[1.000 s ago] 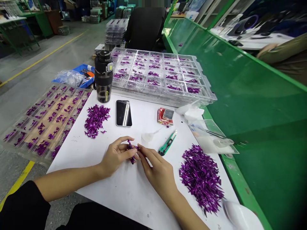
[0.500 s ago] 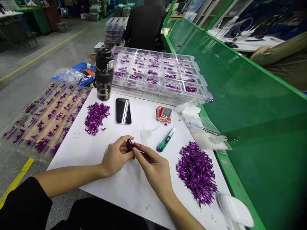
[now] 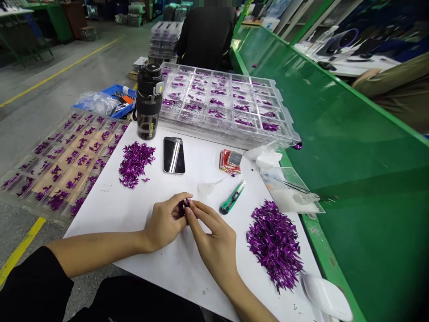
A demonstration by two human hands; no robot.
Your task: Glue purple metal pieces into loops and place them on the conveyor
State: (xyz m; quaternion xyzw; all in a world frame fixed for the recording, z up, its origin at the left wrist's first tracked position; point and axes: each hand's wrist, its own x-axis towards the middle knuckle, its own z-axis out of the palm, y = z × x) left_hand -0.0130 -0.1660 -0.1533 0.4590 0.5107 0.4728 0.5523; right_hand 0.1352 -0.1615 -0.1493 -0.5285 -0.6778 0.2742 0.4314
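Over the middle of the white tabletop (image 3: 134,210), my left hand (image 3: 166,222) grips a small shiny purple piece (image 3: 183,205), partly hidden by the fingers. The fingertips of my right hand (image 3: 214,237) are pinched together against the right side of that same piece. To the left lies a small pile of purple pointed pieces (image 3: 136,164); a larger pile of them (image 3: 275,245) is to the right of my right hand. A green cutter knife (image 3: 232,197) lies behind my right hand.
A phone (image 3: 174,155), a black bottle (image 3: 148,103) and a red packet (image 3: 230,162) stand or lie farther back. Behind them is a stack of divided clear trays (image 3: 217,96). A green partition (image 3: 318,120) runs along the right; a white scoop (image 3: 326,295) lies near right.
The purple piece has turned between my fingers and is more covered now. Both hands stay close together, and the whole view has shifted slightly.
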